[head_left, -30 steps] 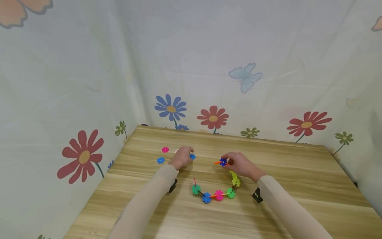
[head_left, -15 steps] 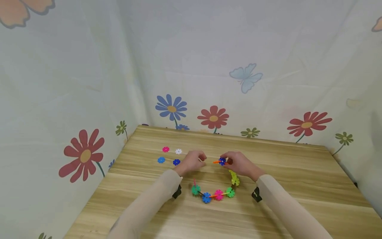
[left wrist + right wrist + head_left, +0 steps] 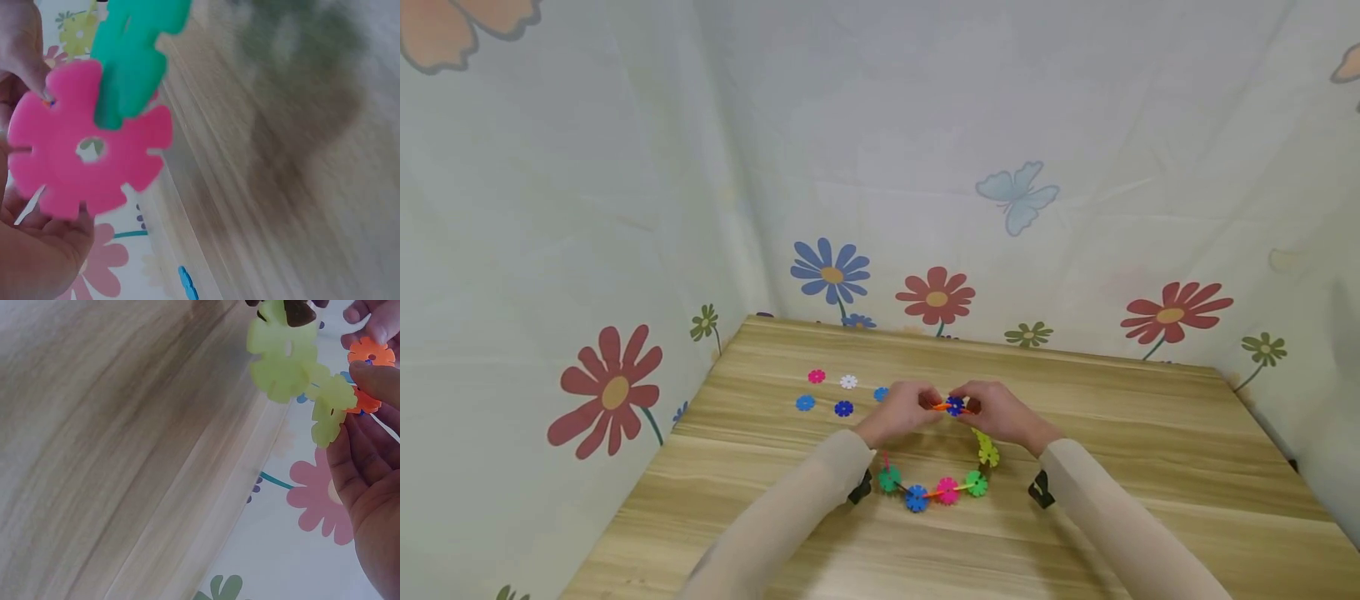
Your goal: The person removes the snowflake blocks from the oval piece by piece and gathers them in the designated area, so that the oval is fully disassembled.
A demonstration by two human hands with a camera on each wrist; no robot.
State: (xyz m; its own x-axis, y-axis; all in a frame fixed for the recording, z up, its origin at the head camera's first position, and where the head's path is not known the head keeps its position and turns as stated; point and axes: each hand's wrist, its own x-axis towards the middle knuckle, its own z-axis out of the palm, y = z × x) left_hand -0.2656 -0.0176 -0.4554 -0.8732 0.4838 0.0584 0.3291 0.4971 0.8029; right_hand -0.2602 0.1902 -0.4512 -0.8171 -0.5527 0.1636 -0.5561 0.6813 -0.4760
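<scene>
A curved chain of slotted plastic snowflake discs hangs from my right hand (image 3: 1000,410), which pinches it near one end beside a dark blue disc (image 3: 955,406). My left hand (image 3: 901,410) has its thumb and fingers at the orange disc (image 3: 372,350) that forms this end. Pale yellow discs (image 3: 281,356) follow below the right hand. The chain runs on through a green disc (image 3: 976,483), a pink disc (image 3: 947,490) and a blue disc (image 3: 917,498) to a teal disc (image 3: 134,69). Another pink disc (image 3: 56,137), at the other end, partly hides the left fingers in the left wrist view.
Loose discs lie flat behind the left hand: a pink one (image 3: 816,377), a white one (image 3: 848,382), a light blue one (image 3: 805,403), a dark blue one (image 3: 844,409) and another light blue one (image 3: 882,393). A flower-printed curtain (image 3: 1075,208) stands beyond the wooden table (image 3: 1112,433).
My left hand has left the light blue loose disc and moved right to the chain's orange end. The right hand keeps its hold, with the chain shifting slightly left.
</scene>
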